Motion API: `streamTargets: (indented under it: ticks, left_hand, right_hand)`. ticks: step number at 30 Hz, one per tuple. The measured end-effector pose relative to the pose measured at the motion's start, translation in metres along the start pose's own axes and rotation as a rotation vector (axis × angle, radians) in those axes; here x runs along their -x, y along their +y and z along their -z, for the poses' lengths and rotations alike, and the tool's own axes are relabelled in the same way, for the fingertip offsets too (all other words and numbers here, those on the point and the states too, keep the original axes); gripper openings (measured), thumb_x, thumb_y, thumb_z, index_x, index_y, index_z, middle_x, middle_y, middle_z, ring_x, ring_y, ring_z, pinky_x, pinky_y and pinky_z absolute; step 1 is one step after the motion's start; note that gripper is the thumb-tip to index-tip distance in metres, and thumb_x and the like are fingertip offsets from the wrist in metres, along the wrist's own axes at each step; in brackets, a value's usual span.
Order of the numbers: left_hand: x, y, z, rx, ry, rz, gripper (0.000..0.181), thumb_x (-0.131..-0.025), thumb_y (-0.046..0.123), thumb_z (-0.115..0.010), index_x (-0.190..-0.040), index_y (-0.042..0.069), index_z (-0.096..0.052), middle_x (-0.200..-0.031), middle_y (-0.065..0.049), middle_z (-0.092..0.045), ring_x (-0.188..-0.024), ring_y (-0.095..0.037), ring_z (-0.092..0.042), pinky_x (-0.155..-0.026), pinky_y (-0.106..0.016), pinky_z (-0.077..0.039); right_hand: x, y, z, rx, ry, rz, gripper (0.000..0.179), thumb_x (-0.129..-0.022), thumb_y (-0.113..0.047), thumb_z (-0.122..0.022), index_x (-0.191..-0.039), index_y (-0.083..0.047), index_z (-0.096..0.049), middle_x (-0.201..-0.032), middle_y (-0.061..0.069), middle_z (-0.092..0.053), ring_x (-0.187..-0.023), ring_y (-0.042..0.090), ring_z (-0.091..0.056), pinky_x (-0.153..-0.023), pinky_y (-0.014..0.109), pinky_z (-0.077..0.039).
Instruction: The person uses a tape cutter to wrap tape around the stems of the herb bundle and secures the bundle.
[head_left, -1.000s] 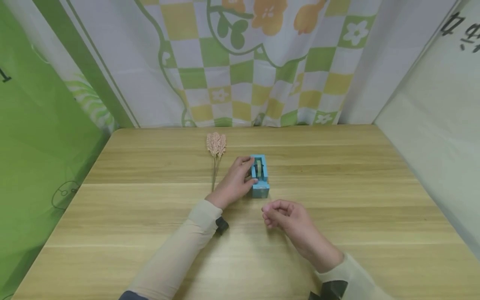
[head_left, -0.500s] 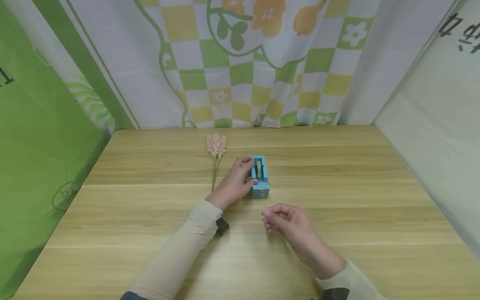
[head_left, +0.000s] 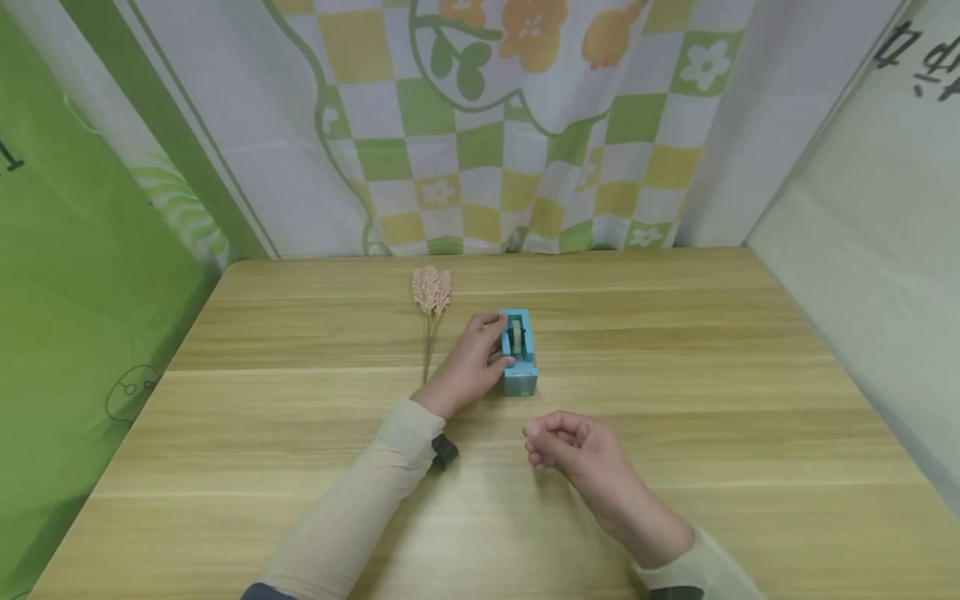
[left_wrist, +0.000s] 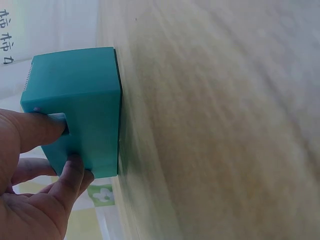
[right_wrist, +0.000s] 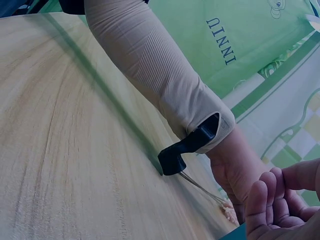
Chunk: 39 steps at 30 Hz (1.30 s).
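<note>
A blue tape dispenser (head_left: 521, 379) with a roll of tape (head_left: 516, 336) in its top stands on the wooden table. My left hand (head_left: 468, 367) grips its left side, and in the left wrist view the thumb (left_wrist: 37, 131) lies at a small cutout in the teal wall. Nearer to me, in front of the dispenser, my right hand (head_left: 588, 458) hovers with curled fingers. Its thumb and index fingertips meet, and nothing can be made out between them. In the right wrist view, the same hand (right_wrist: 287, 205) shows its curled fingers at the lower right.
Pink dried-looking flowers (head_left: 431, 290) on thin stems lie left of the dispenser, partly behind the left wrist. A patterned curtain (head_left: 517, 150) hangs along the table's far edge. A black wrist mount (head_left: 444, 452) sticks out below the left sleeve.
My right hand has drawn back slightly toward me, away from the dispenser, with its fingers in the same curl. The left hand and the dispenser have stayed in place.
</note>
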<state>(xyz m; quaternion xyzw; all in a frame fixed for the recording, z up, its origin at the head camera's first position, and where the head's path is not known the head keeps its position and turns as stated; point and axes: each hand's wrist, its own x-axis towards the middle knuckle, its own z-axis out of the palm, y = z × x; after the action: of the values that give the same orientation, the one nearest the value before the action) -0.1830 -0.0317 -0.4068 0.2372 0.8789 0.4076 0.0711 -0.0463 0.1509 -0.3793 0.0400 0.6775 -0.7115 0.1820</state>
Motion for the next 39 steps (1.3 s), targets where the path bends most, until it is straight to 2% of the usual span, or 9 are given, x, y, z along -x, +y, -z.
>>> streamTargets:
  ticks: [13, 26, 39]
  left_hand:
    - [0.000, -0.001, -0.002, -0.017, 0.005, -0.010, 0.069, -0.103, 0.012, -0.066, -0.161, -0.002, -0.031, -0.165, -0.026, -0.032, -0.141, -0.037, -0.054, -0.116, -0.039, -0.050]
    - [-0.001, 0.000, -0.002, -0.015, 0.007, 0.000, 0.069, -0.104, 0.014, -0.065, -0.162, 0.000, -0.030, -0.166, -0.024, -0.031, -0.141, -0.036, -0.055, -0.115, -0.038, -0.050]
    - [-0.001, 0.001, -0.002, 0.005, -0.001, 0.006, 0.069, -0.105, 0.012, -0.064, -0.163, 0.000, -0.028, -0.166, -0.024, -0.030, -0.140, -0.036, -0.055, -0.115, -0.038, -0.050]
  right_hand:
    - [0.007, 0.000, -0.001, 0.014, 0.016, 0.002, 0.026, -0.103, -0.014, -0.065, -0.114, 0.010, -0.064, -0.089, -0.004, -0.073, -0.084, 0.008, -0.068, -0.081, 0.023, -0.061]
    - [0.014, 0.003, 0.001, -0.007, 0.014, -0.024, 0.018, -0.103, -0.015, -0.066, -0.111, 0.001, -0.066, -0.089, -0.005, -0.074, -0.084, 0.009, -0.068, -0.082, 0.024, -0.061]
    - [0.022, 0.005, 0.001, -0.012, 0.015, -0.055, 0.022, -0.102, -0.016, -0.066, -0.112, 0.005, -0.065, -0.089, -0.003, -0.074, -0.085, 0.010, -0.069, -0.085, 0.024, -0.061]
